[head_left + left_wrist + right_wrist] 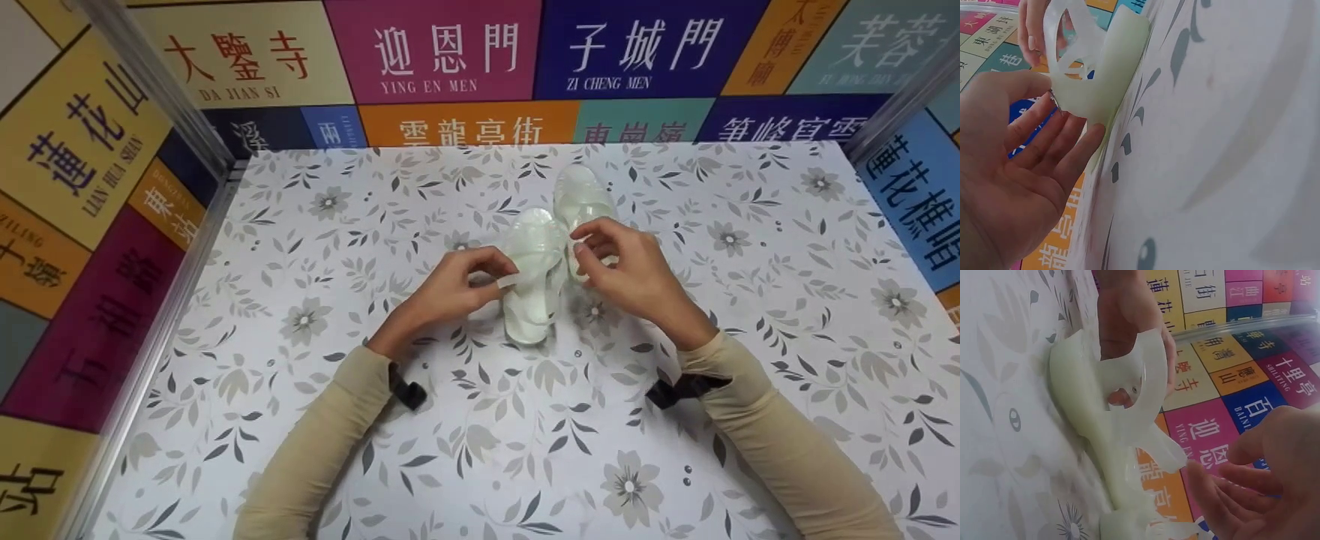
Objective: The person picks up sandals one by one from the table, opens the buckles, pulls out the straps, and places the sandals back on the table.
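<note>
Two pale green, translucent strappy sandals stand on the table. The near sandal (529, 300) has its toe toward the wall, and a loose strap end (509, 280) sticks out at its left side. My left hand (466, 283) pinches this strap between thumb and forefinger; the left wrist view shows the hand (1030, 140) right at the strap's edge. Beyond and to the right is the far sandal (581, 187), partly covered by my right hand (626, 266). That hand's fingers are loosely bent, thumb and forefinger apart, with fingertips close to the near sandal's strap (1165, 450).
A white tabletop (300, 412) printed with grey flowers and leaves lies beneath everything. Colourful panels (450, 52) with Chinese lettering rise at the back and both sides. Black wrist straps (409, 391) show at both sleeves.
</note>
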`<action>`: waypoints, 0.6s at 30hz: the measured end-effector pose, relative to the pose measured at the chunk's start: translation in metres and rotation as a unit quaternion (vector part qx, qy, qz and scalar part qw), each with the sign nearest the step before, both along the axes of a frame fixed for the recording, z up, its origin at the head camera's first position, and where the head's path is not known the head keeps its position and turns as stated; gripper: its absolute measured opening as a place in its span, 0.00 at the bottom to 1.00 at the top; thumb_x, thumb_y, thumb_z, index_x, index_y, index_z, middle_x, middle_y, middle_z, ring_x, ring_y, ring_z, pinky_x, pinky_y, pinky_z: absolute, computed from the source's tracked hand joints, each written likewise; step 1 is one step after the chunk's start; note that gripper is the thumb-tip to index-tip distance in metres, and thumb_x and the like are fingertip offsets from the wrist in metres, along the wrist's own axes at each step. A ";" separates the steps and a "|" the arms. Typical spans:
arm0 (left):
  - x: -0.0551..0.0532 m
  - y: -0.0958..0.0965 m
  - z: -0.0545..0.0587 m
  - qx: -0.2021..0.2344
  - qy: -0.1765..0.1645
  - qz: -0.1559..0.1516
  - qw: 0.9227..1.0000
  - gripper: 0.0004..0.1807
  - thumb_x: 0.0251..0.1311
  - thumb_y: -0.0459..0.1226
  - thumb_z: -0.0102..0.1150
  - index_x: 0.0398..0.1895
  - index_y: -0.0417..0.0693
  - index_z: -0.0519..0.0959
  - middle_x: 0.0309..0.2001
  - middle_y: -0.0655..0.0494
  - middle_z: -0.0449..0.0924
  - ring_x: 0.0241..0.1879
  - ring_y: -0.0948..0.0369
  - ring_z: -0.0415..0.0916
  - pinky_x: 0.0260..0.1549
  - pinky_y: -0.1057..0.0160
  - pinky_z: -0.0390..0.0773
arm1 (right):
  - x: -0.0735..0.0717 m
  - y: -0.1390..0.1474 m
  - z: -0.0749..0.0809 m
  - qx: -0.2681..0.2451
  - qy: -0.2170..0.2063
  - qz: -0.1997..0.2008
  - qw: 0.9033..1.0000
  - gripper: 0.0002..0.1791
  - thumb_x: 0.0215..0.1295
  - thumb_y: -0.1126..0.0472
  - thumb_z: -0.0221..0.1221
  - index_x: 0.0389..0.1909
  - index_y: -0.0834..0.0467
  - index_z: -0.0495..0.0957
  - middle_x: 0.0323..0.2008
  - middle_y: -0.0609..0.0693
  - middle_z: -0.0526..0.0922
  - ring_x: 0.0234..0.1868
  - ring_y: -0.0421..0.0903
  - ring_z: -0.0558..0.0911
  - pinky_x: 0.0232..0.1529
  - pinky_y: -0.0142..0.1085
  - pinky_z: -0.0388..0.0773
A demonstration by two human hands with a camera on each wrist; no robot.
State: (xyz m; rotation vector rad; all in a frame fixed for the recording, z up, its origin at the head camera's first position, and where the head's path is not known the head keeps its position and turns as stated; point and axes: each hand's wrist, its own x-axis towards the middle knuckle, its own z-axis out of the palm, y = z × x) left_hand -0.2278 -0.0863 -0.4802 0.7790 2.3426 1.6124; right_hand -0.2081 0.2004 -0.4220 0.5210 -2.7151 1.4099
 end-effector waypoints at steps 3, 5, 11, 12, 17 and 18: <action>0.000 -0.002 0.002 -0.001 -0.004 0.004 1.000 0.09 0.69 0.37 0.66 0.50 0.53 0.87 0.49 0.58 0.89 0.54 0.62 0.85 0.64 0.55 0.83 | 0.006 -0.001 -0.003 0.016 -0.058 0.018 0.998 0.14 0.80 0.56 0.61 0.55 0.62 0.81 0.39 0.59 0.93 0.32 0.54 0.92 0.29 0.32 0.86; 0.000 -0.004 0.003 0.009 -0.013 0.001 1.000 0.10 0.69 0.35 0.63 0.50 0.51 0.87 0.50 0.57 0.89 0.54 0.61 0.85 0.65 0.54 0.82 | 0.009 -0.004 -0.007 0.034 -0.094 0.036 0.994 0.15 0.79 0.54 0.62 0.53 0.62 0.81 0.40 0.58 0.94 0.34 0.54 0.93 0.31 0.32 0.86; 0.000 -0.010 0.006 0.047 -0.054 -0.020 0.997 0.22 0.63 0.26 0.46 0.53 0.43 0.87 0.52 0.49 0.88 0.56 0.55 0.86 0.61 0.53 0.86 | 0.015 -0.014 -0.023 0.058 -0.115 0.068 0.989 0.14 0.80 0.51 0.62 0.48 0.60 0.81 0.52 0.60 0.92 0.41 0.52 0.94 0.37 0.33 0.89; -0.001 -0.010 0.007 0.047 -0.065 -0.018 0.997 0.23 0.62 0.26 0.45 0.54 0.41 0.86 0.52 0.46 0.87 0.55 0.52 0.87 0.59 0.52 0.88 | 0.015 -0.016 -0.026 0.055 -0.114 0.068 0.990 0.14 0.81 0.51 0.61 0.49 0.59 0.81 0.53 0.60 0.92 0.41 0.52 0.94 0.37 0.34 0.89; -0.001 -0.009 0.011 0.028 -0.129 0.017 0.991 0.21 0.63 0.26 0.49 0.58 0.40 0.81 0.51 0.37 0.84 0.48 0.44 0.88 0.49 0.51 0.92 | 0.016 -0.020 -0.035 0.023 -0.126 0.061 0.990 0.18 0.81 0.49 0.61 0.57 0.59 0.82 0.55 0.60 0.90 0.43 0.54 0.94 0.37 0.37 0.91; -0.001 -0.010 0.011 0.018 -0.133 0.024 0.991 0.20 0.64 0.26 0.51 0.58 0.41 0.81 0.51 0.38 0.84 0.47 0.44 0.88 0.48 0.52 0.92 | 0.016 -0.020 -0.036 0.019 -0.127 0.059 0.990 0.18 0.81 0.49 0.61 0.58 0.59 0.82 0.56 0.60 0.90 0.43 0.54 0.94 0.38 0.37 0.91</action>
